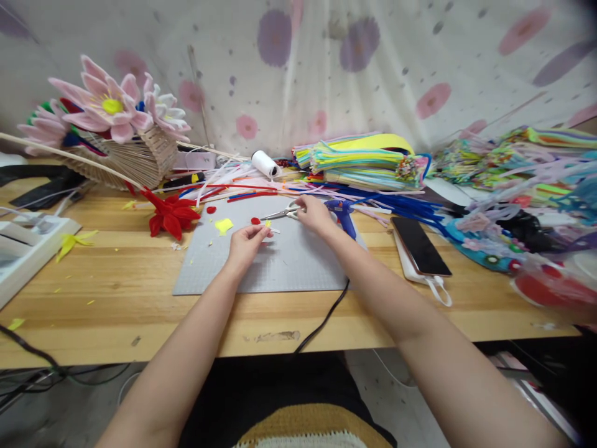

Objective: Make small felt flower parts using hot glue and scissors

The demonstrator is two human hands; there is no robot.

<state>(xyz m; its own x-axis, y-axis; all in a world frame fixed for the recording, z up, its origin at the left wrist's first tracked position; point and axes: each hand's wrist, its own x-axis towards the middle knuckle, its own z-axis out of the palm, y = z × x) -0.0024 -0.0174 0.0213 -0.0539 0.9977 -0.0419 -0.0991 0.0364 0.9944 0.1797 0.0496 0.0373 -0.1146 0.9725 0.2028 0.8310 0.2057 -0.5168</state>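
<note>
My left hand [246,247] is closed in a pinch above the grey cutting mat [200,274]. Between its fingertips is a small thin white piece [275,231]; a yellow frayed bit [267,223] shows right beside the fingertips, and I cannot tell whether the two are joined. My right hand [313,214] has its fingers closed around the handles of a pair of scissors [278,213], whose blades point left toward the yellow bit. A red round piece [255,221] lies by the blade tips. Further left on the mat are a yellow scrap [224,226] and another red piece [211,210].
Right of the mat's top edge rests a blue glue gun [342,214], its cord hanging over the table edge. Beyond lie a phone [421,246], pipe-cleaner bundles [364,163] and a white spool [265,163]. A red fuzzy flower [171,213] and power strip [35,249] sit left.
</note>
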